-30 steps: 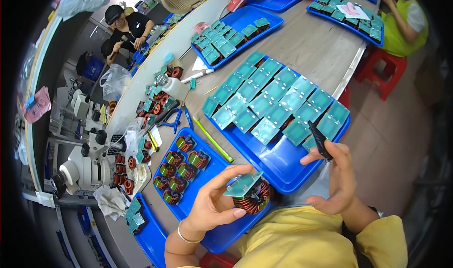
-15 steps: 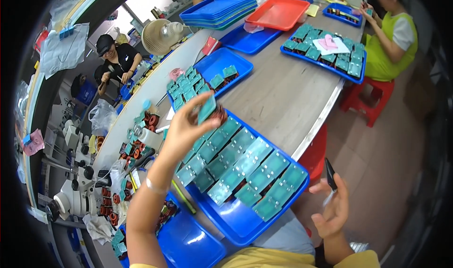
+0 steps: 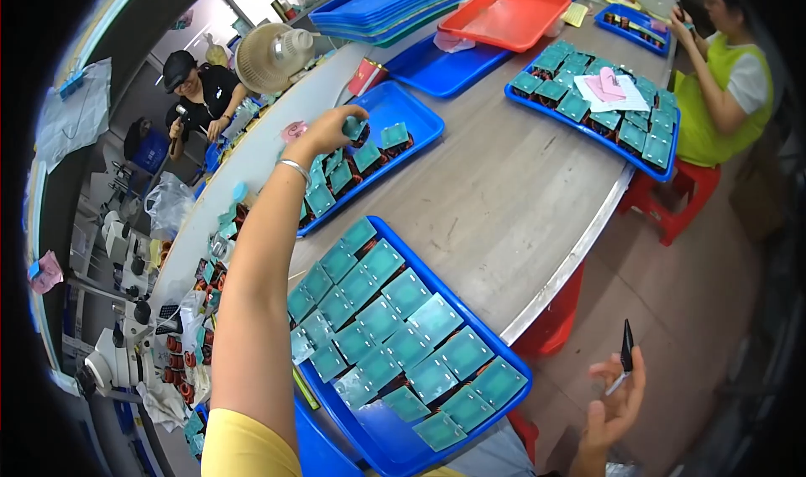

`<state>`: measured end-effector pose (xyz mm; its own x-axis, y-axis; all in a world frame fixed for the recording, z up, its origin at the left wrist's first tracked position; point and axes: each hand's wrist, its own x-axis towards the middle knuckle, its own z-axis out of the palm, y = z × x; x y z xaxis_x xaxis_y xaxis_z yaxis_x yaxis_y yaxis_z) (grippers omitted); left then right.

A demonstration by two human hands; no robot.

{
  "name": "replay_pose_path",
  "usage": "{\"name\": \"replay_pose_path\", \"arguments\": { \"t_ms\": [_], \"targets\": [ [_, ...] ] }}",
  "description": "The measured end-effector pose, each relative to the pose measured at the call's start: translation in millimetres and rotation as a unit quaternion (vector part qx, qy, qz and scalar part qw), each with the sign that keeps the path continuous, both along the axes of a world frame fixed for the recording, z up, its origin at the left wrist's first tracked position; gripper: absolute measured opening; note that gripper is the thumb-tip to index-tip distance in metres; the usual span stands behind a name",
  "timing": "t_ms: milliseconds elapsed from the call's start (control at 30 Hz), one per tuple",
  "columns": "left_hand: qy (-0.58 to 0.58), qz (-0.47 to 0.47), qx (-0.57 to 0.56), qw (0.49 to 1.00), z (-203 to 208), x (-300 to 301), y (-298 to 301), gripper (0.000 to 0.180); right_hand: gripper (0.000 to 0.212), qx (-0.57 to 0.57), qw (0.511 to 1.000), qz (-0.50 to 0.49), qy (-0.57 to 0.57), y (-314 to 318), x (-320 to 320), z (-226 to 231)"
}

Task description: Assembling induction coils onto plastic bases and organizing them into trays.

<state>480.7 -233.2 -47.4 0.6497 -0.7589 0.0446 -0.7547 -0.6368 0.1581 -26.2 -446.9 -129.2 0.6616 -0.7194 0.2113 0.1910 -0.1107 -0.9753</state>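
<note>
My left hand (image 3: 323,130) reaches over the far blue tray (image 3: 426,114). Its fingers are closed round a green-topped coil part (image 3: 356,128), a square board with windings under it. Around that hand, similar parts (image 3: 367,155) stand in the tray. Off the table's right edge, my right hand (image 3: 617,406) has its fingers curled round a slim pointed tool (image 3: 626,351) with a black tip and a pale shaft; its exact kind is unclear. In front of me, a nearer blue tray (image 3: 512,393) holds rows of the same parts (image 3: 407,296).
Another loaded blue tray (image 3: 588,137) carries pink and white sheets. Stacked blue trays (image 3: 390,7) and a red tray (image 3: 508,15) stand at the back, near a fan (image 3: 273,60). A person in a green vest (image 3: 730,91) sits right; another person (image 3: 197,99) works at left.
My left hand has carried the coil part from above the near tray over into the far tray. My right hand still holds the tool, now lower in view. The view has shifted.
</note>
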Motion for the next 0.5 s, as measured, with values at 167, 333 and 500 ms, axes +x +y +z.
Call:
{"name": "replay_pose_path", "arguments": {
  "t_ms": [167, 333, 500],
  "targets": [
    [0.096, 0.012, 0.005, 0.995, -17.7, -2.3, 5.1, 0.052, 0.072, -0.001, 1.000, 0.001, 0.008, 0.1, 3.0, -0.8],
    [0.167, 0.029, 0.012, 0.985, -15.2, -8.9, 1.9, 0.059, 0.070, -0.002, 1.000, 0.009, 0.001, 7.0, 1.8, 5.0],
    [0.071, 0.039, -0.066, 0.995, -16.2, -24.1, -3.8, 0.056, 0.070, 0.007, 0.999, 0.024, -0.036, 19.3, -0.9, 12.4]
  ]
}}
